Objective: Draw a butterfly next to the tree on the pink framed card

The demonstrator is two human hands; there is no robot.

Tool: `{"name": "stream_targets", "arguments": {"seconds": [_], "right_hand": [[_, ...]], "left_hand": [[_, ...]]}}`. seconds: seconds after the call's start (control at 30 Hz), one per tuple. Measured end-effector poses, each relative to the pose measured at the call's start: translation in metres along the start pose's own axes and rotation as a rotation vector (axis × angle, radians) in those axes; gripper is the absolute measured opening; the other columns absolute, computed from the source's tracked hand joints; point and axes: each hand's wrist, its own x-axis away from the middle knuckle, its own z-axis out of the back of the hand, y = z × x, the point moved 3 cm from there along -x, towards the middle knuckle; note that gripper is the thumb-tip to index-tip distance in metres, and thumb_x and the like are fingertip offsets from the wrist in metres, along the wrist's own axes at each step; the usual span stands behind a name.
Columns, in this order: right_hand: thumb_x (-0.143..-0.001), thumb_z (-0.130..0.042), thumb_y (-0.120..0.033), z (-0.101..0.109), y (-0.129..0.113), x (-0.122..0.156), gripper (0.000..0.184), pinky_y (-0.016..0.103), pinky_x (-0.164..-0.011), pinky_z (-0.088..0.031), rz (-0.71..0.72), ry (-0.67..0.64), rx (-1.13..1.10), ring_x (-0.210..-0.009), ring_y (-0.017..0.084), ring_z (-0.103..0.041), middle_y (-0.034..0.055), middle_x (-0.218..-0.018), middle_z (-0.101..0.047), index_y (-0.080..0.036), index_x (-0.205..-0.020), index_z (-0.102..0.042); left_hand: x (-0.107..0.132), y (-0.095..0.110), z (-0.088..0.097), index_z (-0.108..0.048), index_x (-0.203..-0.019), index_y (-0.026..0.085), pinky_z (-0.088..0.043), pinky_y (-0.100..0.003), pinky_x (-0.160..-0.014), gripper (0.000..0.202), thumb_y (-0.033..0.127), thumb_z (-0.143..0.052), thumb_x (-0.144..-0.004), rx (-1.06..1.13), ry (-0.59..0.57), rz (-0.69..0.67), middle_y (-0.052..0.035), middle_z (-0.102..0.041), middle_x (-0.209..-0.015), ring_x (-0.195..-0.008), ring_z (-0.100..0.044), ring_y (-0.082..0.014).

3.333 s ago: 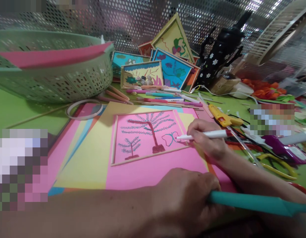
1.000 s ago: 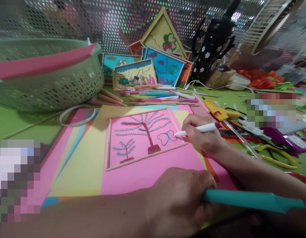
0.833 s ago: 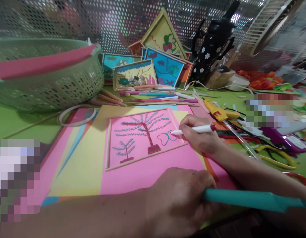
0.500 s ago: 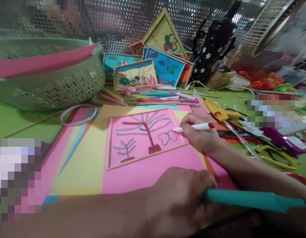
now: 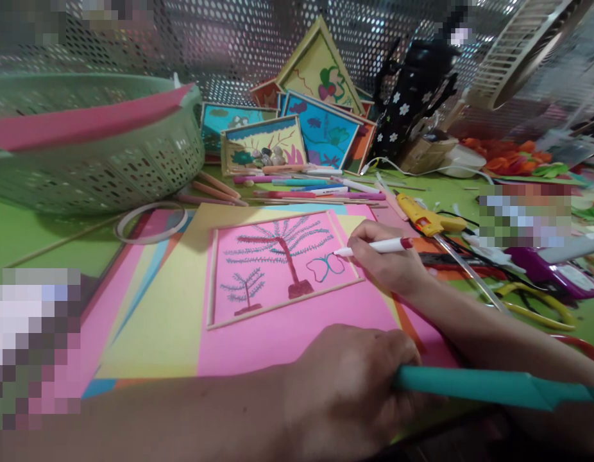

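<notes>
My right hand [image 5: 386, 256] pinches a white felt-tip pen [image 5: 383, 246] with a dark red end. The pen's tip rests at the upper right wing of a butterfly outline [image 5: 321, 277] on a pink sheet [image 5: 249, 350]. Two drawn trees with brown trunks and blue-green leaves stand left of the butterfly. Thin wooden strips form a frame [image 5: 287, 305] around the drawing. Closer to me, my left hand [image 5: 347, 385] is closed around a teal felt-tip pen [image 5: 475, 384], which points to the right. The fingers of that hand are partly hidden.
A green plastic basket [image 5: 109, 170] stands at the back left, beside a roll of tape [image 5: 150, 224]. Several framed pictures [image 5: 321, 138] lean at the back behind scattered pens. On the right lie a yellow glue gun [image 5: 426, 218] and yellow-handled scissors [image 5: 542, 308].
The white felt-tip pen in my right hand has shifted very slightly to the left along the butterfly's wing. My left hand stays where it was.
</notes>
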Motion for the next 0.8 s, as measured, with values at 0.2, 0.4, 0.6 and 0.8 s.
{"name": "stream_targets", "arguments": {"seconds": [0.2,0.4,0.6,0.8], "right_hand": [[-0.073,-0.051,-0.028,-0.0002,-0.0006,-0.0007,0.019,0.024,-0.046,-0.034,0.018,-0.002,0.013,-0.047,0.01,-0.045,-0.0041,-0.049,-0.049,-0.021,-0.055,-0.049],[-0.073,-0.051,-0.029,-0.0011,-0.001,-0.0005,0.019,0.023,-0.045,-0.033,0.019,-0.031,0.0,-0.045,0.009,-0.042,-0.0045,-0.049,-0.048,-0.021,-0.056,-0.049],[-0.073,-0.052,-0.029,-0.0015,-0.0007,-0.0001,0.019,0.024,-0.045,-0.032,0.013,-0.039,-0.01,-0.045,0.009,-0.042,-0.0051,-0.047,-0.047,-0.021,-0.056,-0.049],[-0.074,-0.051,-0.028,-0.0021,-0.0015,0.0005,0.019,0.024,-0.045,-0.033,0.028,-0.049,-0.01,-0.046,0.009,-0.041,-0.0052,-0.047,-0.045,-0.021,-0.056,-0.048]], "left_hand": [[-0.0009,-0.0008,-0.0006,-0.047,-0.074,0.019,-0.024,-0.02,-0.051,0.021,0.033,-0.053,-0.088,-0.021,-0.027,0.025,0.0047,-0.051,-0.066,-0.054,-0.039,-0.0083],[-0.0004,-0.0025,-0.0022,-0.048,-0.074,0.019,-0.025,-0.02,-0.05,0.023,0.036,-0.054,-0.089,-0.021,-0.017,0.025,0.0046,-0.051,-0.066,-0.054,-0.04,-0.0087],[-0.0007,-0.0005,-0.0019,-0.047,-0.073,0.019,-0.025,-0.02,-0.05,0.025,0.036,-0.055,-0.089,-0.006,-0.002,0.005,0.005,-0.05,-0.065,-0.053,-0.038,-0.008],[-0.0011,-0.0008,-0.0023,-0.047,-0.073,0.019,-0.025,-0.02,-0.05,0.025,0.035,-0.056,-0.089,-0.01,-0.014,0.009,0.0046,-0.051,-0.065,-0.053,-0.038,-0.0083]]}}
